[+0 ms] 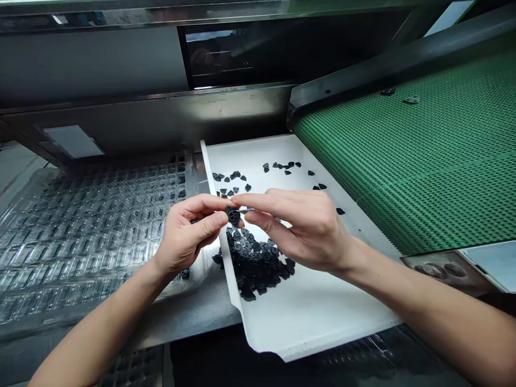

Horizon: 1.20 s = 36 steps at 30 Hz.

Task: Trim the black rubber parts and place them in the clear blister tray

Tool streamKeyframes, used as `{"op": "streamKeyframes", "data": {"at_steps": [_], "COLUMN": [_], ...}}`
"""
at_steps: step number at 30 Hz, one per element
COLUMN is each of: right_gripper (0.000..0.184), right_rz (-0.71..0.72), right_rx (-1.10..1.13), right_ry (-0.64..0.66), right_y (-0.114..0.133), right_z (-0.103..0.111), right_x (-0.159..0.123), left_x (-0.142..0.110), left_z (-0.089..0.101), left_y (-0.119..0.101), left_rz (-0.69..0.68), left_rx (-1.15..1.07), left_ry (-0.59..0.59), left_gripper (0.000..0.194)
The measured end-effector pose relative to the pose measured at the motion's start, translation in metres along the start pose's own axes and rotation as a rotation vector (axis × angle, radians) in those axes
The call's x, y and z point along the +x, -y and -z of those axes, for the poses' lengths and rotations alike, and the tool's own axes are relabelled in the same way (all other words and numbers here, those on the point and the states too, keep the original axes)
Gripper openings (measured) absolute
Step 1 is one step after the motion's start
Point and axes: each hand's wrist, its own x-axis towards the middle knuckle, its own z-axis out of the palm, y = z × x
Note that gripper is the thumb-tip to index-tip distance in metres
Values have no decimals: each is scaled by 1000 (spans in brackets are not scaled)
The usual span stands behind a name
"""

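My left hand [189, 234] and my right hand [300, 223] meet above the left rim of a white tray [318, 317]. Between their fingertips they pinch one small black plastic part [233, 215]. Thumb and forefinger of my left hand close on it from the left; my right hand's fingers close on it from the right. Just under the hands a heap of several like black parts [256, 263] lies in the tray. More loose black parts [282, 166] are scattered near the tray's far end.
A clear plastic blister tray [80, 226] with rows of pockets lies to the left, a few pockets holding black parts. A green mesh conveyor belt [423, 156] slopes down to the white tray from the right. Dark machine housing [141, 80] stands behind.
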Motion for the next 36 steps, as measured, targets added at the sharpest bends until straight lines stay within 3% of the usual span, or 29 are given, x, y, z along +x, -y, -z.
{"op": "streamKeyframes", "data": {"at_steps": [7, 14, 21, 27, 32, 36], "right_gripper": [26, 32, 26, 21, 28, 13], "right_rz": [-41, 6, -2, -151, -278, -335], "right_rx": [66, 5, 9, 128, 297, 291], "right_ry": [-31, -12, -5, -21, 24, -6], "right_y": [4, 2, 1, 3, 4, 6], "right_z": [-2, -1, 1, -1, -5, -3], "right_x": [1, 0, 1, 2, 0, 2], "left_x": [-1, 0, -1, 0, -1, -2], "left_z": [-4, -3, -1, -2, -2, -1], "left_y": [-3, -1, -2, -3, 0, 3], "left_rz": [0, 8, 16, 19, 38, 48], "left_rx": [-13, 16, 15, 25, 55, 64], "left_ry": [-30, -77, -26, -10, -16, 26], "left_gripper": [17, 22, 20, 21, 23, 22]}}
